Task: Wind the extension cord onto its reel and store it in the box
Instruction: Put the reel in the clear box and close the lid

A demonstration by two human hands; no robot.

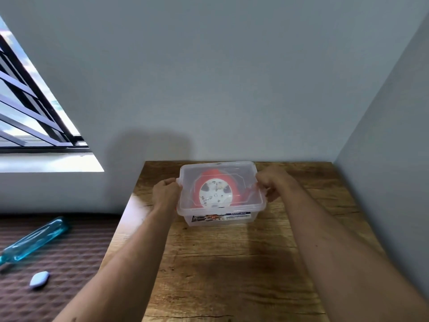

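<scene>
A: Box [220,219] position?
B: Far end of wooden table [232,263], near wall. Clear lid [246,169] on top; red-and-white reel [214,192] visible inside.
A: Grip?
B: 2 hands on the box: left hand [165,194] closed on left edge, right hand [271,185] closed on right edge.

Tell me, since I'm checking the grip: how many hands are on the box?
2: the left hand grips the left end of the box, the right hand its right end.
</scene>
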